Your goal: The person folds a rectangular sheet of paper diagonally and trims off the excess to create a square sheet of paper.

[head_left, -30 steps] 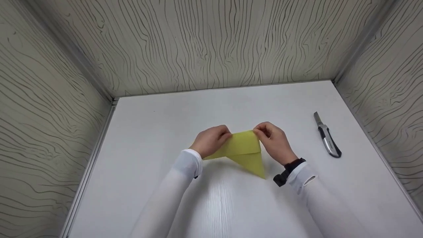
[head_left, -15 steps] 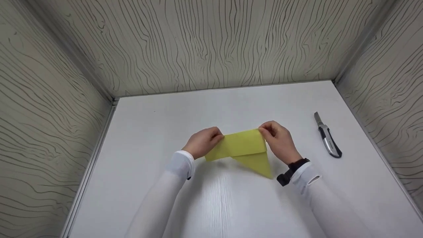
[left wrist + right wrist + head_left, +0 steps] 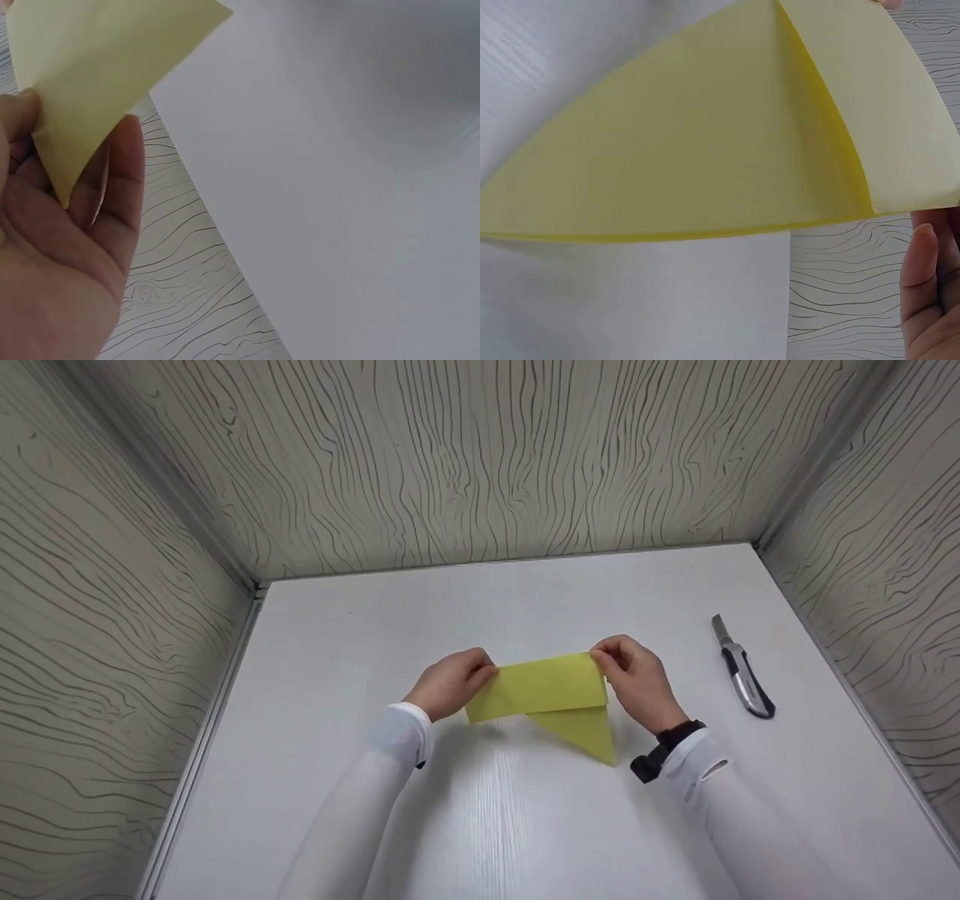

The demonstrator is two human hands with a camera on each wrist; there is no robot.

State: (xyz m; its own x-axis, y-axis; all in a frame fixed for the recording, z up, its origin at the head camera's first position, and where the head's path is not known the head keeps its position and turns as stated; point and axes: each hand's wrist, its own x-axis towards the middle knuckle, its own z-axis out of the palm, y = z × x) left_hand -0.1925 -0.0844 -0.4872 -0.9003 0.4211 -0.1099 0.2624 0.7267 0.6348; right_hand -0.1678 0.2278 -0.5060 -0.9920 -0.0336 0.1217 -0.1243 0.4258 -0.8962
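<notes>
A folded sheet of yellow paper (image 3: 547, 684) is stretched between both hands over the white table. Its upper part forms a band, and a triangular flap (image 3: 675, 142) hangs below the band on the right side. My left hand (image 3: 448, 684) pinches the upper left corner between thumb and fingers; in the left wrist view a paper corner points down into the curled fingers (image 3: 124, 169). My right hand (image 3: 636, 682) pinches the upper right corner. The right wrist view shows the band folded over the flap, with the right thumb (image 3: 921, 251) near the paper's edge.
A utility knife (image 3: 744, 671) with its blade out lies on the right side of the white table (image 3: 330, 660). Wood-grain panels (image 3: 465, 457) stand at the back and on both sides. A black band (image 3: 675, 735) is worn on the right wrist.
The left hand has slid leftward along the paper's upper edge to its corner, baring more of the band. The right hand and paper have shifted slightly right.
</notes>
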